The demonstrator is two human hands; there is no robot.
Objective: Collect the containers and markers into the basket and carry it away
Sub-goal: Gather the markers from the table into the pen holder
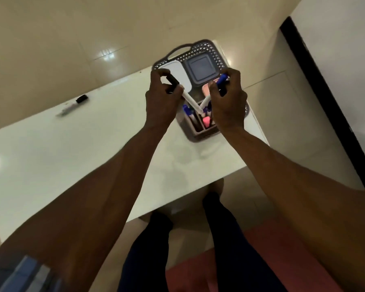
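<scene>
On the far left of the white table (51,154) I see one black-capped marker (72,106) lying alone, well apart from the basket, so the collecting is not finished. Its body is slim and pale with a dark cap, blurred at this distance. The tabletop is smooth and glossy, throwing back ceiling light.

Moving right, my left hand (162,98) is curled round a white-barrelled marker with a black cap (190,100), tip angled down toward the pen holder (200,127), a brownish, rigid, compartmented box already standing full of blue and pink markers inside the basket. My right hand (228,98) grips at least one blue-capped marker (222,79), its pale barrel also pointing down into the holder; how many it holds I cannot tell.

Behind the hands, the grey basket (211,51) shows a perforated plastic wall and a looped handle. It holds a white rounded-corner lid or container (177,72) and a grey square container (200,68), both matte plastic.

I judge the containers done, these markers nearly in, the stray marker and the carrying still to come.
</scene>
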